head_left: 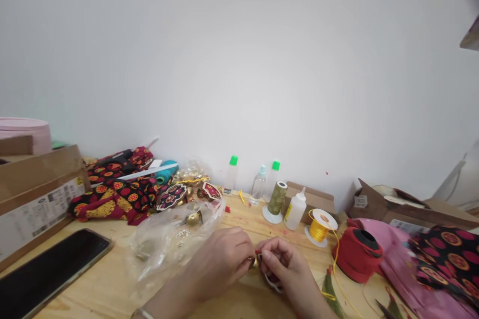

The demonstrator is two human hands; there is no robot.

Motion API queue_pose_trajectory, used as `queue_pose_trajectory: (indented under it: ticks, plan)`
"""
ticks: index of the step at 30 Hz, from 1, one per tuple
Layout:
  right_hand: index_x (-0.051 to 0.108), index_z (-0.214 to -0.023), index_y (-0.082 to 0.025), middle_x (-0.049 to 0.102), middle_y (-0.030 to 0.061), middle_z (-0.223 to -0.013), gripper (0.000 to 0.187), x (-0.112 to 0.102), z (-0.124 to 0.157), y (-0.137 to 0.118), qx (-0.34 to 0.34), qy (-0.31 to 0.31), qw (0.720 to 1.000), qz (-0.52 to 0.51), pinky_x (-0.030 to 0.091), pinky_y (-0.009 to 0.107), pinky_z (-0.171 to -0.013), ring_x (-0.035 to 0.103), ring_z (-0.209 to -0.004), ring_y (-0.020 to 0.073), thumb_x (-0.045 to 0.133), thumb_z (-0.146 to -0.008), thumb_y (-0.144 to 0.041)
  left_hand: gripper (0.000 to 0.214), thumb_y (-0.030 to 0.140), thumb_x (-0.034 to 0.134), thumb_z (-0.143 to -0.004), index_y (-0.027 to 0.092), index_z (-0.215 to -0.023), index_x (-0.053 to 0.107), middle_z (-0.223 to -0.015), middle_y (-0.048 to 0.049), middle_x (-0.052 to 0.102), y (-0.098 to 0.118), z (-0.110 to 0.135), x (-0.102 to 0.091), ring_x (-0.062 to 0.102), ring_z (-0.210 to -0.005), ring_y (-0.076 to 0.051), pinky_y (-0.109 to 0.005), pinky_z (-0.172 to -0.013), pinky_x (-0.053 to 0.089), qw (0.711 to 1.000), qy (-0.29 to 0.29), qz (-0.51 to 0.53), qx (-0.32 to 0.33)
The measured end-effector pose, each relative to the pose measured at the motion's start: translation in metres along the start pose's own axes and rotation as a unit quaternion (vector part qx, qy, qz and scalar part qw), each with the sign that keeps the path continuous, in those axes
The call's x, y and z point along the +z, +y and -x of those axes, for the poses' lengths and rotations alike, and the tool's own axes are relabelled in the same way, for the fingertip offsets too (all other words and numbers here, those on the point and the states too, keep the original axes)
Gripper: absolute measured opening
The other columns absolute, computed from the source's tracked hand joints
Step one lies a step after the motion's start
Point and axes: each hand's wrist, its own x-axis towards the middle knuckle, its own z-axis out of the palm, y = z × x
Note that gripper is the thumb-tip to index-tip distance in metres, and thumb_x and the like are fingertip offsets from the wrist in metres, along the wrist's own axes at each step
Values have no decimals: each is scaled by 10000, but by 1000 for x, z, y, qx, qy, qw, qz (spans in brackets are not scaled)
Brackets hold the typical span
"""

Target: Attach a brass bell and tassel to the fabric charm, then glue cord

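My left hand (pixel 226 254) is closed, its fingertips pinched close to those of my right hand. Between the two lies a small shiny gold piece (pixel 255 262), perhaps a bell, mostly covered by fingers. A bit of red cord (pixel 258 251) shows at the right fingertips. My right hand (pixel 286 266) is closed round a dark red ornament with a white edge (pixel 275 285), partly hidden under the palm. What the left fingers grip cannot be made out. Left of my hands lies a clear plastic bag (pixel 160 244) with gold bells (pixel 193 218) and tiny metal bits.
Behind stand a glue bottle (pixel 295 210), an olive thread cone (pixel 277 198), a yellow cord spool (pixel 319 227) and green-capped bottles (pixel 233 160). A red roll (pixel 358 254) and olive tassels (pixel 330 291) lie right. A phone (pixel 52 269) and cardboard box (pixel 41 204) sit left.
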Motion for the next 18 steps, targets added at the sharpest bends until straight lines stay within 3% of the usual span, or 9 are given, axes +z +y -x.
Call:
queue_pose_trajectory:
  ticks: [7,13,18]
  plan:
    - [544,-743,-137,498,-15,-581,300,4,3,-3,-6,14,999,41,274,185,-458,384,-481,59,560,-726,-436,136,160,446,-792,184,-734,567,-713,-2,607,-4,-1,-1,530,-696,-125,-218,-603,366,998,-40,44,-19]
    - [548,-731,-160,519,7,-640,252,5,8,-5,-54,16,996,74,319,205,-474,412,-512,80,537,-749,-411,145,156,494,-748,194,-730,633,-688,-1,646,-5,2,3,545,-663,-126,-217,-617,368,989,-30,121,-79]
    - [572,-713,-190,597,41,-706,169,6,15,-10,-134,2,967,216,378,218,-503,509,-569,119,497,-786,-324,173,163,495,-697,181,-648,659,-553,25,602,3,3,6,482,-507,-84,-185,-474,305,964,-31,202,-169]
